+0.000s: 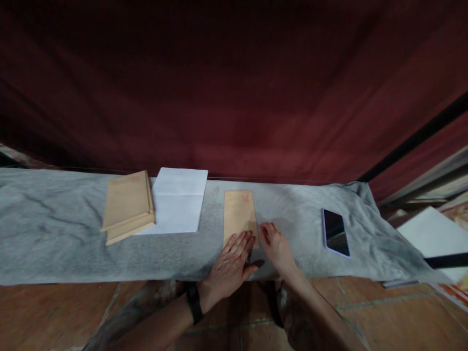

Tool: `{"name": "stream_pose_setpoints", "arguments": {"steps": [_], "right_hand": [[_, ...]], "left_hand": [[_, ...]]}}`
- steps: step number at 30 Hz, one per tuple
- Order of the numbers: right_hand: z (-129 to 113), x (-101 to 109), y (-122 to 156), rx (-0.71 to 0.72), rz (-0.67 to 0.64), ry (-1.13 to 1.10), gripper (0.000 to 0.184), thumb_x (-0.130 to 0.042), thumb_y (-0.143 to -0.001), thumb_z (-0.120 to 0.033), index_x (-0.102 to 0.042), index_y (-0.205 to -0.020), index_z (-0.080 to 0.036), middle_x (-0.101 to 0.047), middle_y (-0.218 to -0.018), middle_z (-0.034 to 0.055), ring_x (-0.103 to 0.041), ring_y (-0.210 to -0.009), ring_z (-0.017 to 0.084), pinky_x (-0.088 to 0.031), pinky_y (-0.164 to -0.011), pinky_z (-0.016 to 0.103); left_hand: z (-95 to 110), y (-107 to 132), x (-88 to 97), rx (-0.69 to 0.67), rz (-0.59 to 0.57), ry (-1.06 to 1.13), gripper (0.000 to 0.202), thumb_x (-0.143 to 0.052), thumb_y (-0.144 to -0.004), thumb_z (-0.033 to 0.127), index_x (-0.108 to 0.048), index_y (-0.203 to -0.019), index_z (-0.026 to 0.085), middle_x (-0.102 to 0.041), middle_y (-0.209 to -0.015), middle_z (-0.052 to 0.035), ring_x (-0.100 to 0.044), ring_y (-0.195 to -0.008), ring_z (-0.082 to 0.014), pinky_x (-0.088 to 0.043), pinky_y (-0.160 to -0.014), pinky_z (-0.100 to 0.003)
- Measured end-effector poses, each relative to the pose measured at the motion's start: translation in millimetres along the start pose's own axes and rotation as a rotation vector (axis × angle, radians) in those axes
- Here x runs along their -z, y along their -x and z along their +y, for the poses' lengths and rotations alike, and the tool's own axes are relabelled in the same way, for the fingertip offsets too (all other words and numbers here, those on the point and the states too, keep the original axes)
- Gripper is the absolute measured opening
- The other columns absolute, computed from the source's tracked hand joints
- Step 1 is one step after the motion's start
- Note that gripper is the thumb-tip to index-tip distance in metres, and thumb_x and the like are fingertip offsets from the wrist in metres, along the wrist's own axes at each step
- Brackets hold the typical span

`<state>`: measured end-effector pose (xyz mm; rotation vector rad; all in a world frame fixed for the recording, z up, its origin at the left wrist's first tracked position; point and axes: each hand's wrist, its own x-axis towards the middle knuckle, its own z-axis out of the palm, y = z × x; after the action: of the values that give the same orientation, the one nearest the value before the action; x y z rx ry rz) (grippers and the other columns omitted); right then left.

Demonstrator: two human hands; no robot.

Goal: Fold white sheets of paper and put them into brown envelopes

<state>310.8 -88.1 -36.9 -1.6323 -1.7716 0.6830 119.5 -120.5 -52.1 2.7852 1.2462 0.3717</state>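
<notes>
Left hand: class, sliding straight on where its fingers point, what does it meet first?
The single brown envelope: the left hand lies with fingertips on its near end. Beyond that, seemingly only grey cloth up to the red curtain.

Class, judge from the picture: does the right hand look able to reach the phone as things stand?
Probably yes. The right hand rests by the envelope, at its near corner; only bare grey cloth lies between it and the phone, which lies flat and uncovered.
</notes>
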Motion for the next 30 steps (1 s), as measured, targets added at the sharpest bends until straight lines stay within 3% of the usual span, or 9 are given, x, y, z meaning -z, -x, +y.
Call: {"name": "stream_pose_setpoints", "arguments": {"steps": [4, 8, 12, 19, 26, 30], "right_hand": [[-17, -29, 24, 0.191, -0.1, 0.047, 0.056, -0.03, -0.105, -0.044, -0.043, -0.15, -0.015, -0.048, -0.153, 0.0154, -0.045, -0.142, 0.024, -0.042, -0.115, 0.043], [-20, -46, 39, 0.275, -0.15, 0.224, 0.062, -0.029, -0.105, -0.047, -0.029, -0.158, -0.013, -0.03, -0.163, 0.0135, -0.026, -0.152, 0.024, -0.031, -0.123, 0.045], [-14, -50, 41, 0.324, -0.079, 0.358, 0.06, -0.028, -0.107, -0.042, -0.025, -0.159, -0.013, -0.032, -0.162, 0.0116, -0.029, -0.151, 0.022, -0.03, -0.123, 0.043], [-2, -59, 44, 0.361, 0.043, 0.508, 0.063, -0.039, -0.103, -0.048, -0.036, -0.154, -0.011, -0.04, -0.158, 0.0154, -0.038, -0.146, 0.028, -0.034, -0.12, 0.045], [11, -55, 39, 0.288, 0.132, 0.554, 0.07, -0.038, -0.103, -0.047, -0.019, -0.16, -0.012, -0.036, -0.16, 0.0169, -0.041, -0.145, 0.031, -0.034, -0.118, 0.049], [10, -56, 39, 0.275, 0.165, 0.559, 0.074, -0.039, -0.102, -0.05, -0.016, -0.161, -0.012, -0.037, -0.159, 0.0174, -0.043, -0.143, 0.031, -0.034, -0.118, 0.048]], "left_hand": [[0, 2, -7.8, 0.002, 0.065, -0.017, 0.064, -0.041, -0.102, 0.031, -0.019, -0.159, 0.012, -0.036, -0.16, -0.0178, -0.032, -0.15, -0.0242, -0.029, -0.122, -0.047], [-6, 8, -19.6, -0.012, 0.102, -0.078, 0.066, -0.033, -0.1, 0.018, -0.006, -0.16, 0.009, -0.032, -0.161, -0.0188, -0.028, -0.151, -0.024, -0.026, -0.122, -0.046], [-21, 8, -22.0, 0.08, 0.119, -0.103, 0.063, -0.025, -0.102, 0.019, -0.004, -0.16, 0.009, -0.032, -0.161, -0.0181, -0.03, -0.15, -0.0227, -0.026, -0.122, -0.043], [-45, 0, -10.8, 0.222, 0.105, -0.147, 0.061, -0.031, -0.104, 0.038, -0.022, -0.159, 0.013, -0.033, -0.162, -0.0139, -0.029, -0.151, -0.0247, -0.027, -0.122, -0.045], [-55, 0, -8.7, 0.279, 0.072, -0.15, 0.06, -0.031, -0.104, 0.044, -0.033, -0.156, 0.015, -0.035, -0.161, -0.0113, -0.031, -0.15, -0.0242, -0.028, -0.122, -0.045], [-64, -10, -5.2, 0.316, 0.125, -0.154, 0.06, -0.03, -0.104, 0.043, -0.031, -0.156, 0.013, -0.038, -0.159, -0.0139, -0.031, -0.15, -0.0253, -0.029, -0.122, -0.047]]}}
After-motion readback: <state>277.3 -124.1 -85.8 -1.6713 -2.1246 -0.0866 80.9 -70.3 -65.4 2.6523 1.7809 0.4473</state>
